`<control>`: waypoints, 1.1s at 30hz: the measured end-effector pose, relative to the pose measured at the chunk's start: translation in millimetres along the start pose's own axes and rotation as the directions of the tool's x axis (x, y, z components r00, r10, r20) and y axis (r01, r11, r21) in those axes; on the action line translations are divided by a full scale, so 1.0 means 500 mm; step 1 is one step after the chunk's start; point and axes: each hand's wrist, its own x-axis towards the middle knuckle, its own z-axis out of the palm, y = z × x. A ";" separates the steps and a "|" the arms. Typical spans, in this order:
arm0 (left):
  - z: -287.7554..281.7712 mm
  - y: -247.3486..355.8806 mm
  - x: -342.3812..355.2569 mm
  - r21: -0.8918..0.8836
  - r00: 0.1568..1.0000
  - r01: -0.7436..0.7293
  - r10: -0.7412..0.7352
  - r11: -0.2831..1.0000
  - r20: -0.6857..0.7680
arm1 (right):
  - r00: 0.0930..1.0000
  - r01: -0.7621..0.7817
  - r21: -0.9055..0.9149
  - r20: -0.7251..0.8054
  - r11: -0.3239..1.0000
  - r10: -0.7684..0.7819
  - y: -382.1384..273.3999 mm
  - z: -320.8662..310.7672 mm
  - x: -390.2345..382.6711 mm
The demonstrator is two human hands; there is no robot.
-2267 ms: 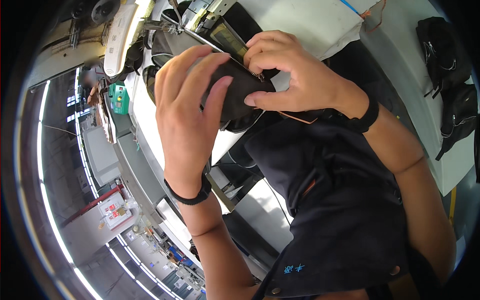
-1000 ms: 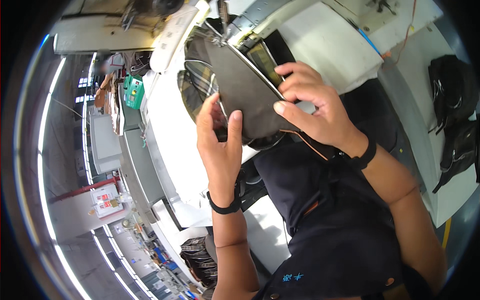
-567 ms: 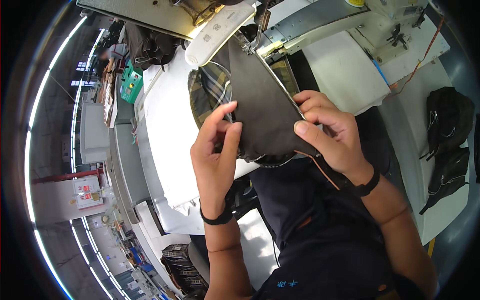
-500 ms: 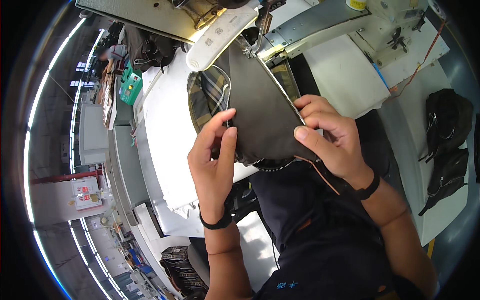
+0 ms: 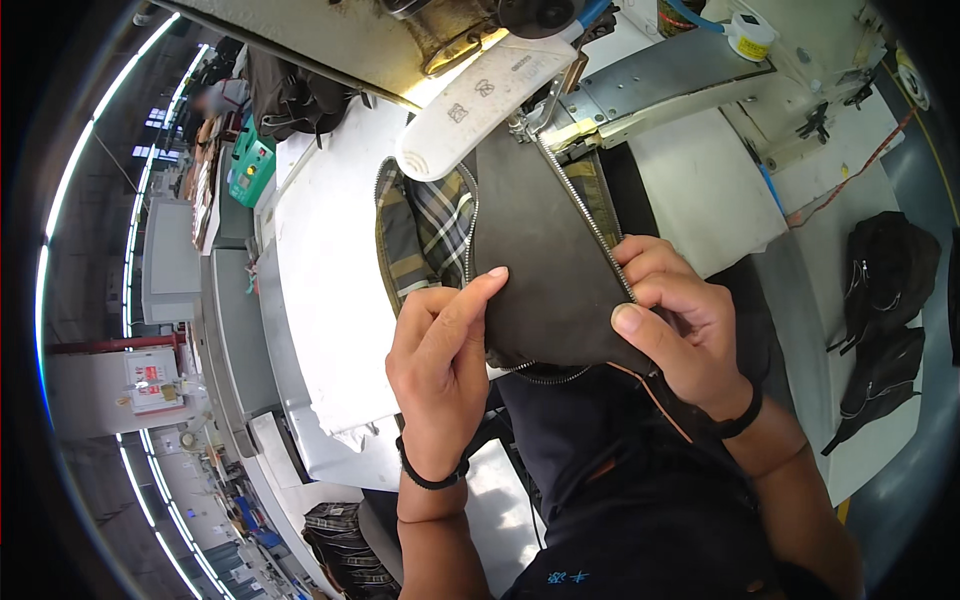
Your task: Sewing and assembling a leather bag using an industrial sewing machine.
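A dark brown bag (image 5: 545,265) with a metal zipper (image 5: 590,220) along its right side stretches from the sewing machine (image 5: 620,95) toward my body. Its far end lies under the machine's presser area, where a white cover hides part of it. Plaid lining (image 5: 440,225) shows at its left, beside a second, curved zipper edge. My left hand (image 5: 437,370) is closed on the bag's left edge, one fingertip resting on top of the dark fabric. At the near right corner my right hand (image 5: 690,325) pinches the zippered edge, thumb on top. A thin brown strip hangs below it.
Two dark bags (image 5: 880,300) lie on the surface at the right. Another dark bag (image 5: 290,95) sits at the far left, near a green box (image 5: 252,165). A white spool (image 5: 750,38) stands on the machine. Plaid pieces (image 5: 345,545) are at lower left.
The whole view has shifted a little. My left hand has slid nearer along the bag's edge, its finger now lying farther over the fabric. The right hand keeps its pinch.
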 end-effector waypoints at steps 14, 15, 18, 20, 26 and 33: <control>0.013 -0.045 0.048 -0.011 0.999 -0.045 0.045 0.999 0.011 | 0.998 -0.053 0.046 -0.030 0.998 0.054 0.020 0.014 0.053; 0.015 -0.051 0.056 -0.009 0.997 -0.074 0.074 0.997 0.001 | 0.997 -0.067 0.047 -0.038 0.997 0.069 0.022 0.015 0.057; 0.019 -0.065 0.073 -0.005 0.997 -0.081 0.081 0.997 -0.005 | 0.997 -0.063 0.013 -0.047 0.998 0.064 0.033 0.019 0.073; 0.020 -0.073 0.083 -0.010 0.998 -0.067 0.067 0.998 0.004 | 0.998 -0.050 0.010 -0.045 0.999 0.050 0.041 0.020 0.086; 0.024 -0.097 0.112 -0.020 0.999 -0.053 0.053 0.998 0.011 | 0.996 -0.059 -0.004 -0.074 0.998 0.059 0.056 0.028 0.119; 0.026 -0.129 0.145 -0.035 0.998 -0.018 0.020 0.999 0.052 | 0.974 -0.191 -0.011 -0.129 0.982 0.188 0.055 0.037 0.149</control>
